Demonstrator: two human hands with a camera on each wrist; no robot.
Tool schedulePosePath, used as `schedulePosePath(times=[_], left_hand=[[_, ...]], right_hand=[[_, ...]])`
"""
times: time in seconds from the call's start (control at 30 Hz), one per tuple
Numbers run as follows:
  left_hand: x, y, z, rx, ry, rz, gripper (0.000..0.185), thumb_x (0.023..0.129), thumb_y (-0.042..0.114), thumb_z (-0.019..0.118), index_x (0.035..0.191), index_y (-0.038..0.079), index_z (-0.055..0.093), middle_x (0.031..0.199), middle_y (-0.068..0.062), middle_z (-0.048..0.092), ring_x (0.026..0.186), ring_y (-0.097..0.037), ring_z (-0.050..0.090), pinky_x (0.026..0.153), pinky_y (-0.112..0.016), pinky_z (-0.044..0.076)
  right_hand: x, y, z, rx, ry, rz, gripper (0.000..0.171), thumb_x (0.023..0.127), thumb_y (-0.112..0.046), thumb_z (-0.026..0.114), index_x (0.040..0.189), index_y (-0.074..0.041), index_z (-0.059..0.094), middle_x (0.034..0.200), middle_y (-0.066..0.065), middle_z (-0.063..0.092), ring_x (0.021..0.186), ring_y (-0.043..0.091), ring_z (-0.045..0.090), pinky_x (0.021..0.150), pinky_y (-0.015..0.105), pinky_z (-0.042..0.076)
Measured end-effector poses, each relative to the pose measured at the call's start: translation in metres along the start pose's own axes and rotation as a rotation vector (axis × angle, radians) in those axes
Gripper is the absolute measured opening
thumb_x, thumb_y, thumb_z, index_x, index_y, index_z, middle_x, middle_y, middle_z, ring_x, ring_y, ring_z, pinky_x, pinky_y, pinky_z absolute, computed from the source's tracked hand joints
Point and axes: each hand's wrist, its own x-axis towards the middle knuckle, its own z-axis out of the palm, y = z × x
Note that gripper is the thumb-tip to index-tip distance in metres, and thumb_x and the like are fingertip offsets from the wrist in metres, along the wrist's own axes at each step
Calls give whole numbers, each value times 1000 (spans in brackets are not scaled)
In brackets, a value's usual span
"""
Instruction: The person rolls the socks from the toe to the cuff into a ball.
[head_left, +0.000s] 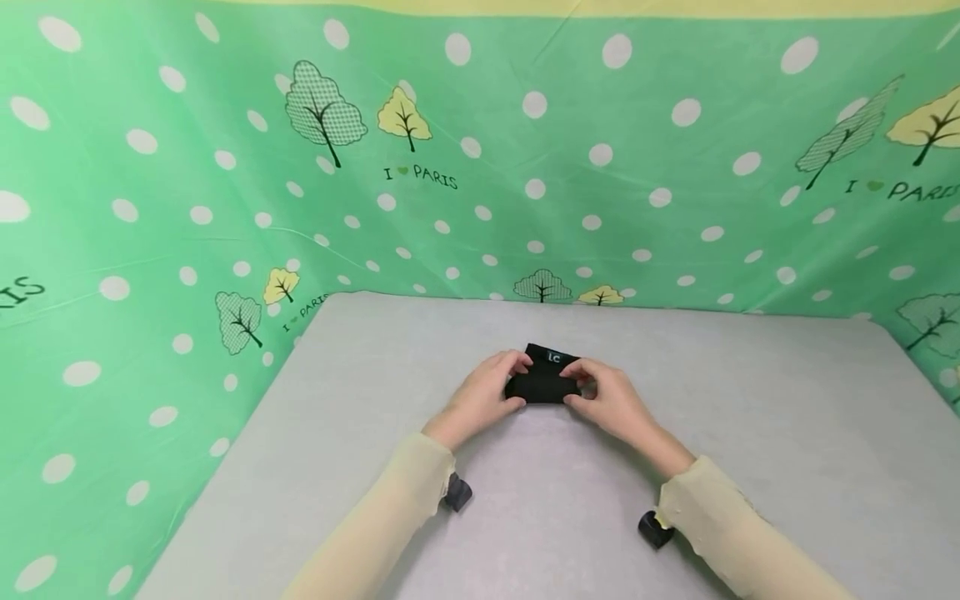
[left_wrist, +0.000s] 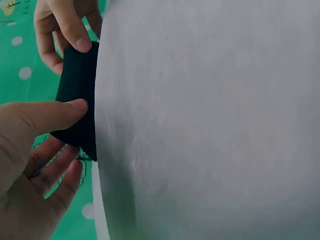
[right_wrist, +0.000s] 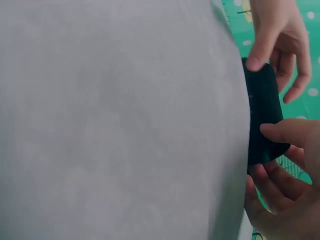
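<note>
A black folded cloth [head_left: 546,389] lies on the table, its near part rolled into a thick band and its far flap showing small light lettering. At its left end my left hand [head_left: 486,388] grips the roll, thumb on the near side and fingers over the far side. My right hand [head_left: 609,400] holds the right end in the same manner. The left wrist view shows the left thumb pressed on the dark cloth [left_wrist: 77,82], with other fingers beneath its end. From the right wrist, the right thumb rests on the cloth [right_wrist: 264,105], fingers curled below.
The table [head_left: 420,500] has a pale grey cover. A green dotted curtain [head_left: 487,150] with printed trees hangs behind and at the sides. Small black devices, one by the left sleeve [head_left: 457,492] and one by the right [head_left: 655,529], sit at the wrists.
</note>
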Motion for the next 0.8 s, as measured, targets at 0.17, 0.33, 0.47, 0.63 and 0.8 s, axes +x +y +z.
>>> schedulePosePath(times=[0.17, 0.33, 0.47, 0.63, 0.8], left_hand=[[0, 3, 4, 88, -41, 63, 46, 87, 17, 78, 125, 14, 52, 125, -4, 59, 120, -21, 56, 107, -36, 45], [2, 2, 5, 27, -5, 33, 38, 88, 18, 76, 121, 17, 59, 120, -2, 60, 112, -19, 60, 99, -36, 50], [5, -2, 6, -44, 21, -12, 34, 89, 23, 76, 121, 17, 66, 119, -1, 64, 107, -18, 64, 93, -34, 53], [12, -6, 8, -179, 53, -105, 33, 90, 29, 74, 120, 18, 70, 117, -2, 72, 102, -17, 69, 89, -32, 54], [20, -6, 11, -302, 98, -199, 29, 91, 28, 73, 117, 14, 71, 108, -5, 75, 97, -19, 72, 88, -35, 56]], right_hand=[[-6, 4, -6, 39, -37, 17, 27, 86, -6, 73, 112, -6, 67, 109, 12, 71, 95, 23, 65, 79, 35, 56], [-8, 5, -7, 4, -35, 12, 30, 88, -8, 73, 116, -5, 62, 115, 15, 69, 98, 26, 67, 80, 38, 57], [-7, 5, -6, -20, -10, 33, 32, 87, -11, 76, 117, -7, 64, 115, 14, 68, 96, 26, 66, 79, 38, 56], [-4, 4, -3, -85, 59, 53, 27, 87, -16, 77, 111, -7, 69, 106, 11, 68, 87, 21, 62, 74, 31, 50], [1, 5, -2, -119, 97, 74, 23, 88, -17, 75, 106, -3, 71, 100, 12, 69, 82, 20, 61, 74, 32, 48]])
